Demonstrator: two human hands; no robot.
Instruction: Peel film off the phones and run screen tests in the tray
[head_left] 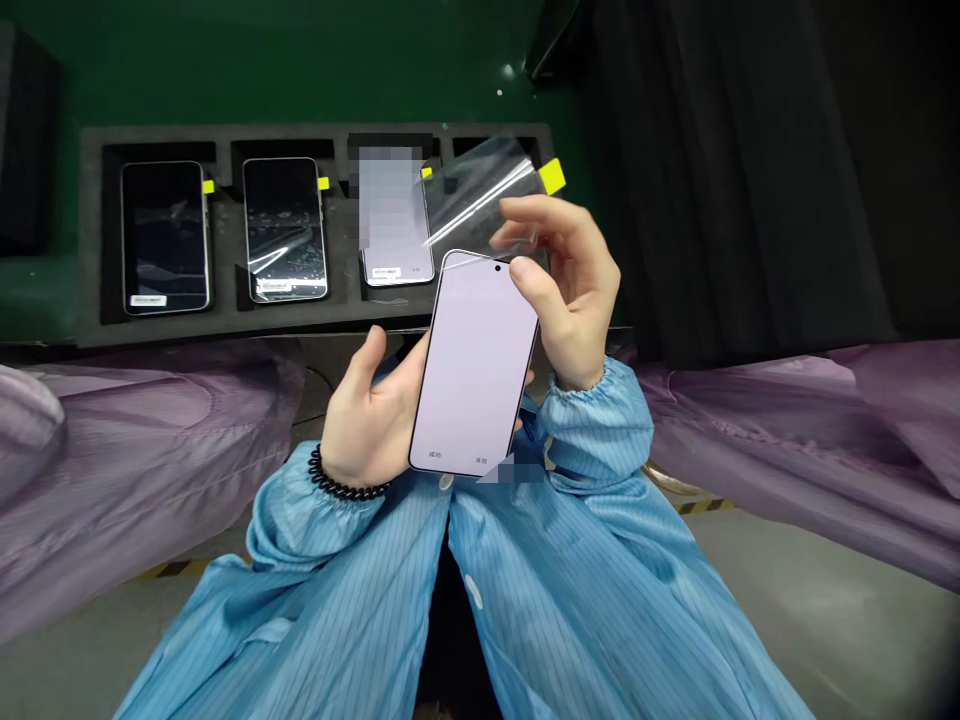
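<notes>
My left hand point(371, 425) cradles a smartphone point(476, 365) from beneath. Its thumb sticks out to the left, and some fingertips show past the phone's right edge. The phone's screen is lit plain pale lilac, with small characters along the bottom. My right hand point(574, 290) is at the phone's top right corner, thumb against the edge there. Its curled fingers hold a clear protective film point(480, 190) that stands up beyond the phone's top and carries a yellow tab point(552, 176). Whether the film's lower edge touches the phone, I cannot tell.
A dark foam tray point(225, 240) lies on the green table point(300, 60). In its slots are two dark-screened phones point(165, 235) point(285, 225) and one lit phone point(397, 220), each with a yellow tab. Black cloth point(735, 180) hangs at right. People in purple garments point(150, 450) sit on both sides.
</notes>
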